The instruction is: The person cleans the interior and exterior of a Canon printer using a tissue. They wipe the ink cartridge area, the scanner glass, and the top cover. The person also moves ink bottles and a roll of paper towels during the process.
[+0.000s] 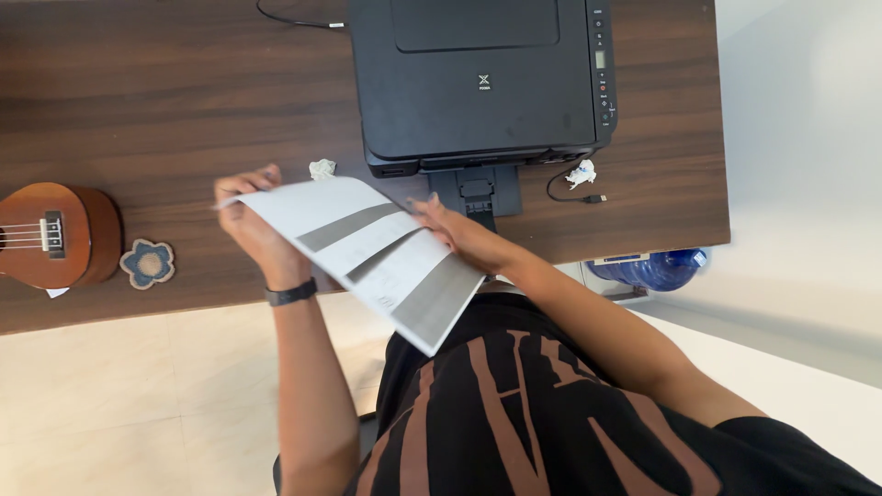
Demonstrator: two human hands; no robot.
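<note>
A white sheet of paper printed with broad grey bands is held tilted above the near edge of the dark brown wooden desk, just in front of the black boxy printer. Its far left corner is pinched in the left hand, fingers curled over the edge, a dark band being worn on that wrist. The sheet's right edge is gripped by the right hand, closed on the paper directly below the printer's black output tray (how the thumb sits there cannot be told, as it is hidden by the sheet).

Just left of the printer's front corner, a small crumpled scrap of white paper lies on the desk. A second crumpled white scrap is seen off the printer's right front corner, touching a thin black cable with a plug end. Well to the left of the printer, the brown wooden body of a small stringed instrument rests at the desk's edge, with a blue flower-shaped coaster just beside it. Below and right of the printer, past the desk's corner, a clear blue water bottle lies on the pale floor.
</note>
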